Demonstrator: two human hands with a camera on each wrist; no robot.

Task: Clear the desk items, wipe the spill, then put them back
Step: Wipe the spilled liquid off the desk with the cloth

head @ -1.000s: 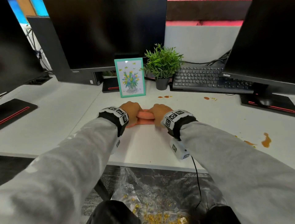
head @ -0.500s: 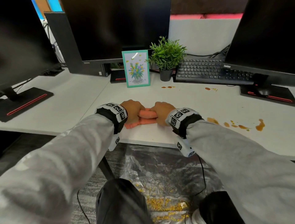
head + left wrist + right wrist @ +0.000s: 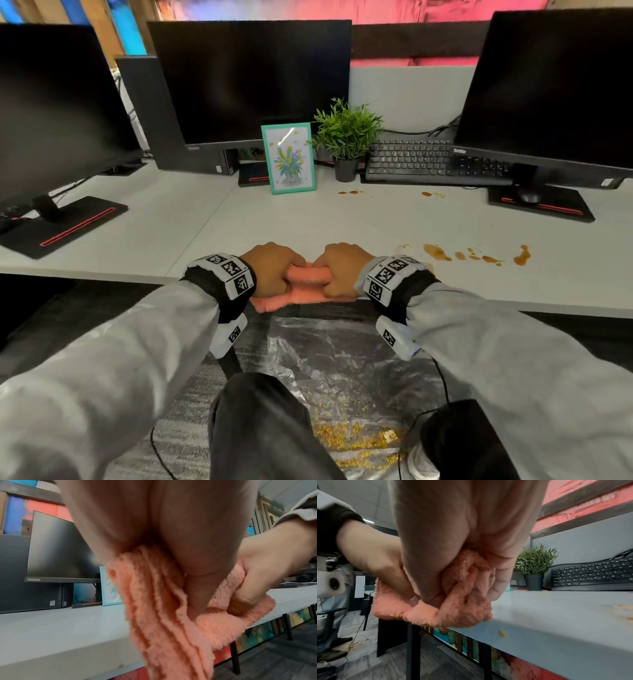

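Note:
A rolled salmon-pink cloth [image 3: 307,275] is held at the desk's front edge, part of it hanging past the edge [image 3: 274,302]. My left hand [image 3: 272,270] grips its left end and my right hand [image 3: 344,269] grips its right end, fists side by side. In the left wrist view the cloth [image 3: 164,615] bunches under my curled fingers; the right wrist view shows the cloth [image 3: 462,588] squeezed in my fist. Orange spill patches [image 3: 476,255] lie on the white desk [image 3: 171,226] to the right. A framed flower picture [image 3: 288,158] and a small potted plant [image 3: 346,137] stand at the back.
Three dark monitors [image 3: 250,82] stand across the back, with a black keyboard [image 3: 428,159] and a mouse [image 3: 529,197] at the right. Smaller spill spots [image 3: 349,192] lie near the plant. Below the desk, a plastic sheet [image 3: 342,359] with yellow crumbs covers the floor.
Both hands have pulled the rolled cloth toward me, from mid-desk to the front edge, where it now overhangs. The head view has drawn back and tilted up.

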